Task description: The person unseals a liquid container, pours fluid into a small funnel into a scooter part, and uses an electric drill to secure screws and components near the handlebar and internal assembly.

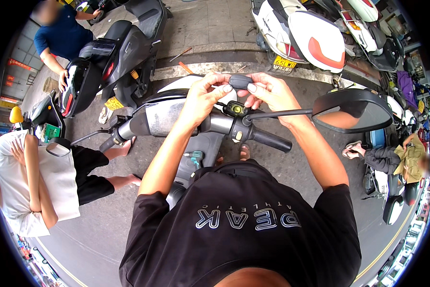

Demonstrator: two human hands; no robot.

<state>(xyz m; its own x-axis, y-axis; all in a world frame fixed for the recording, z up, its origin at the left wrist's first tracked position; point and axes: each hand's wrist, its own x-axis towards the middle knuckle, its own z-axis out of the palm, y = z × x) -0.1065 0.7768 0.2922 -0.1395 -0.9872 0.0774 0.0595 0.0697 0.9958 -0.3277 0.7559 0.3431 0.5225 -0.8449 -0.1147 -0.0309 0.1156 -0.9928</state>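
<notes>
A small dark grey cap point(240, 82), oblong with a hole at its end, is held up above the scooter's handlebar point(215, 123). My left hand point(204, 95) pinches its left end between thumb and fingers. At its right end, my right hand point(273, 91) grips it the same way, with the lower fingers curled. Just below the cap, the brake fluid reservoir point(235, 109) on the handlebar is uncovered, with yellow-green showing inside. To its right extends the black rubber grip point(271, 139). A mirror stalk point(279, 114) passes beneath my right wrist.
The right mirror point(353, 111) juts out beside my right forearm. A teal power drill point(195, 158) lies on the scooter below the handlebar. A person in white point(38, 177) stands at left; another in navy point(64, 36) touches a black scooter point(124, 52). White scooters point(303, 36) are parked ahead.
</notes>
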